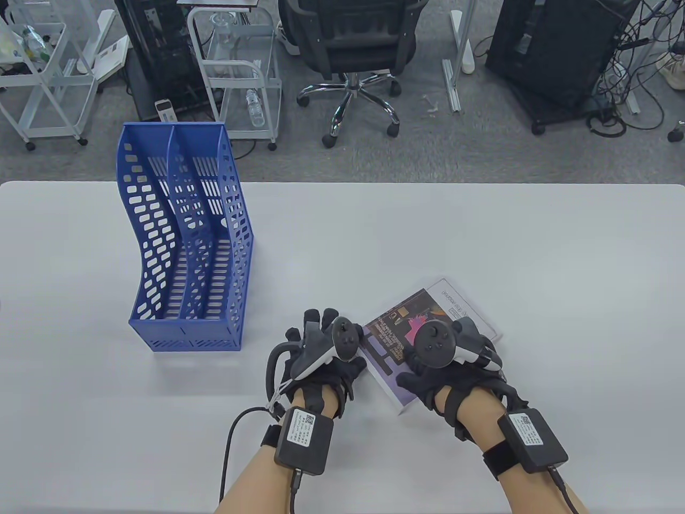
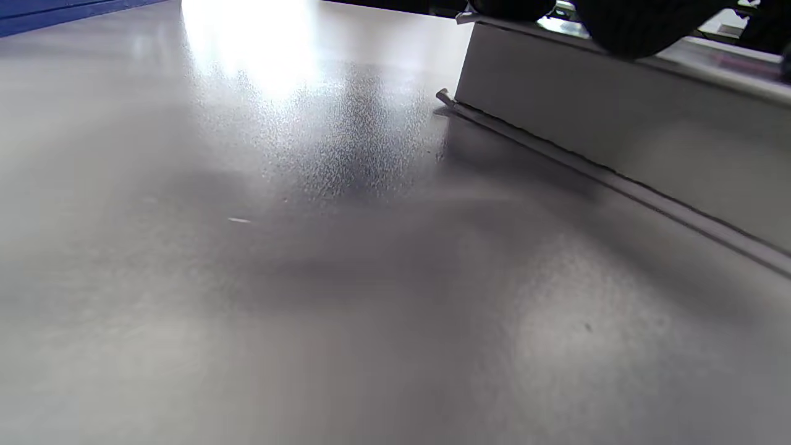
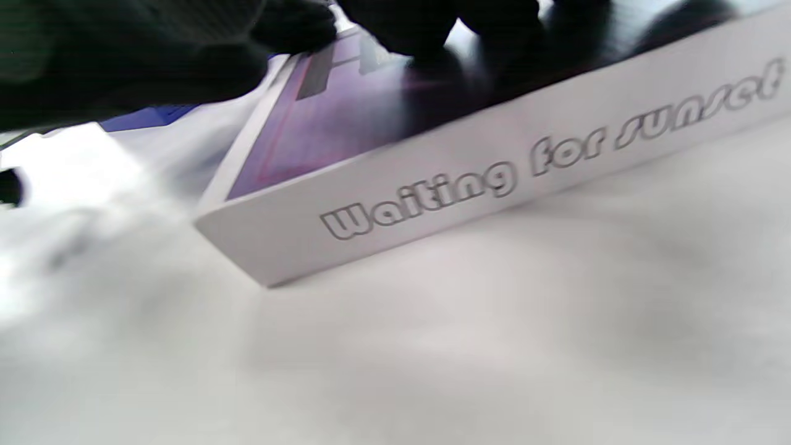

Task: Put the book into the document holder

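**Book lies flat and slantwise under the right hand; holder stands well off to the left**

The book [image 1: 428, 342] lies flat on the table [image 1: 481, 241], near its front edge, cover up. Its long axis runs diagonally, from the near corner by the person up and away to the right. In the right wrist view the white spine, lettered "Waiting for sunset", faces the near right side.

The right hand [image 1: 447, 369] rests on top of the cover with its fingers spread over it; whether they curl round an edge cannot be told. The left hand [image 1: 321, 364] sits just beside the book's left edge, fingers loosely apart, and I cannot tell whether it touches the book. The left wrist view shows the page edge slightly raised above the bottom cover.

The blue document holder [image 1: 187, 241] stands upright well apart to the left and farther back, both slots open upward, their length running front to back. The left hand is nearer to it.

By my judgement the book must be stood on edge and turned until its long axis lines up with a slot.
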### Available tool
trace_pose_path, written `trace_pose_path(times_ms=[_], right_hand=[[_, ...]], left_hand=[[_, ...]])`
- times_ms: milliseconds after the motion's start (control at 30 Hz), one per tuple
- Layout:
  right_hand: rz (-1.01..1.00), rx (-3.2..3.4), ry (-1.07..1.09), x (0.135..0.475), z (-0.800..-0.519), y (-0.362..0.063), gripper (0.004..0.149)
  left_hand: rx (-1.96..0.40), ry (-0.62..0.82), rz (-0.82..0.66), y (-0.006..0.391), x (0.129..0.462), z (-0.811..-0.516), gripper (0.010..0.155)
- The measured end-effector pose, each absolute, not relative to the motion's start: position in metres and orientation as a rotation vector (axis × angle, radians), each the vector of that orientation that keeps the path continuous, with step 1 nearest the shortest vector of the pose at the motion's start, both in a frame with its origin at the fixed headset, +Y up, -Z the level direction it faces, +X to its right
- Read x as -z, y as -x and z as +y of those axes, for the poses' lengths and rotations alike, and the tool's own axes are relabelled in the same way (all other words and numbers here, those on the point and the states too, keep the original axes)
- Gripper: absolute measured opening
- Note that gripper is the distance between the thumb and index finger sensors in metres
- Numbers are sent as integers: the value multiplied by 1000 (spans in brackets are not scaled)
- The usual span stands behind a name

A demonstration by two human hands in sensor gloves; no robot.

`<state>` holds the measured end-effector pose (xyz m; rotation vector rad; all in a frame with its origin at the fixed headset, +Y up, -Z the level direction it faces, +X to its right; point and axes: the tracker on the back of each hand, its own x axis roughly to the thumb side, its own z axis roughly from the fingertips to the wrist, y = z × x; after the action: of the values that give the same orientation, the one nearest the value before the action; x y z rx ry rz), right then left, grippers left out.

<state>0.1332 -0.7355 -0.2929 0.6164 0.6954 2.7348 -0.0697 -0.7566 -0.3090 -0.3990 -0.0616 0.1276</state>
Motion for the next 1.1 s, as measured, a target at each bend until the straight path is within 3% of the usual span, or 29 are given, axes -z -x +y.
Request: trace_pose_path(times_ms=[267, 400, 500, 667, 767, 867, 933, 1100], right_hand=[[676, -2824, -725, 282, -734, -110, 74], [712, -2814, -704, 280, -737, -109, 76], [572, -2800, -708, 288, -726, -119, 71], [246, -2792, -571, 315, -725, -159, 72], [247, -2801, -434, 329, -738, -182, 73], [392, -2810, -359, 337, -757, -200, 74], [480, -2789, -366, 337, -763, -205, 74], [497, -2764, -339, 336, -762, -203, 75]], left_hand=[[-67, 290, -3, 73, 313, -760, 74], [-174, 248, -76, 72, 306, -745, 72], [-200, 220, -181, 65, 291, -721, 68], [-174, 488, -314, 47, 257, -703, 67], [-229, 674, -402, 35, 242, -713, 68], [-277, 863, -501, 20, 230, -731, 69], [-254, 899, -496, 15, 227, -739, 71], [-232, 828, -472, 16, 234, -747, 73]])
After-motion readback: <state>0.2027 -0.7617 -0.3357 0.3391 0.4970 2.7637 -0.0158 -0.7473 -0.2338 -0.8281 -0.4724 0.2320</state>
